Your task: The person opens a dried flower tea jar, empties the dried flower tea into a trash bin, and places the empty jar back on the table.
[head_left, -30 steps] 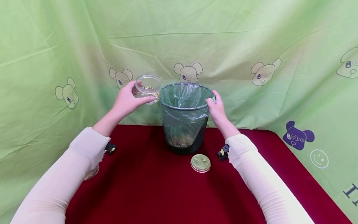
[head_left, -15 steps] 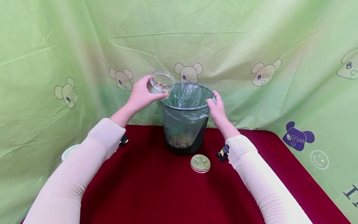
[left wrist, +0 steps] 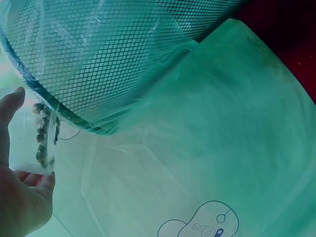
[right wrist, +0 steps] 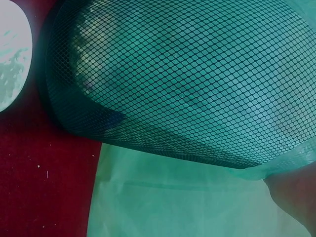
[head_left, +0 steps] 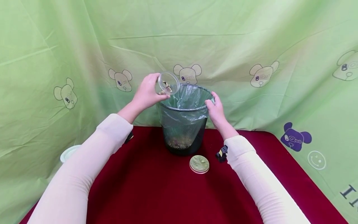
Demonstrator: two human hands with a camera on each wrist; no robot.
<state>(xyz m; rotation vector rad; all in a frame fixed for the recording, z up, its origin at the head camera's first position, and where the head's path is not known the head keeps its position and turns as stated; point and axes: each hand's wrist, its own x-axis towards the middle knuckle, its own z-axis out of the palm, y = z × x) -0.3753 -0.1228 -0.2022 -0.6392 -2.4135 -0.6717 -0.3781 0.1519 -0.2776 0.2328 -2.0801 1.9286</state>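
Note:
My left hand (head_left: 148, 91) grips a clear round plastic jar (head_left: 169, 83) at the bin's left rim, its mouth tipped toward the bin. Small dried bits (left wrist: 42, 136) lie along the inside of the jar in the left wrist view. The black mesh trash bin (head_left: 184, 130) stands upright, lined with a translucent green bag (head_left: 187, 96). Through the mesh a heap of similar-looking bits (head_left: 179, 142) shows at the bottom. With fingers and thumb, my right hand (head_left: 216, 110) holds the bin's right rim and the bag's edge; only a piece of that hand appears in the right wrist view.
A round lid (head_left: 199, 164) lies on the red tablecloth (head_left: 156, 186) in front of the bin. Partly behind the left sleeve is a pale round lid or container (head_left: 68, 152). A green printed curtain (head_left: 223, 40) hangs close behind the bin.
My left hand has carried the jar rightward to the bin's rim and tilted it further over. The pale round thing at left has come into sight. The right hand keeps its hold.

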